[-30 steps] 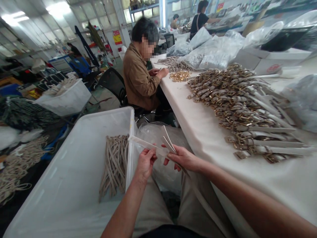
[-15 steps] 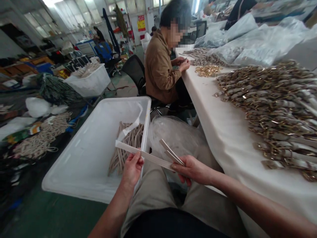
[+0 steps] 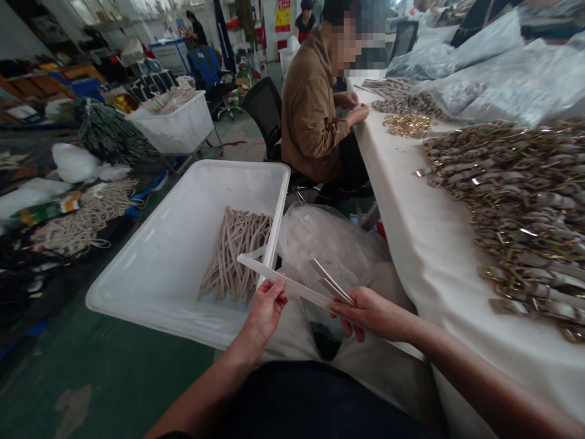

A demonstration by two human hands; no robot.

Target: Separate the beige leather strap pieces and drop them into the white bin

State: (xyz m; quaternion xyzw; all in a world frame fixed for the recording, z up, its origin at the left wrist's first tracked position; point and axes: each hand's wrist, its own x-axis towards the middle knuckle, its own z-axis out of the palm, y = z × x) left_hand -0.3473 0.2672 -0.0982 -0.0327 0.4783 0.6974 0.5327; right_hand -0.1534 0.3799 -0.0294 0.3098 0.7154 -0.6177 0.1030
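Note:
A long pale strap (image 3: 304,291) runs between my two hands above my lap. My left hand (image 3: 269,302) pinches it near its left part, and a thin whitish strip trails from its far end at the bin's rim. My right hand (image 3: 361,311) grips the strap's other end, with shorter pale strips (image 3: 333,282) sticking up from between its fingers. Left of my hands is a white plastic bin (image 3: 150,256) holding a heap of beige straps (image 3: 237,250).
A white-covered table (image 3: 411,244) on the right bears a big pile of straps with metal buckles (image 3: 525,195), small gold parts (image 3: 408,125) and plastic bags (image 3: 503,79). A seated person (image 3: 311,110) works ahead. A clear bag (image 3: 329,238) lies beyond my knees.
The view has shifted, so the bin and table sit differently in the frame. The thin whitish strip at the strap's far end has dropped lower over the bin. Both hands keep their hold.

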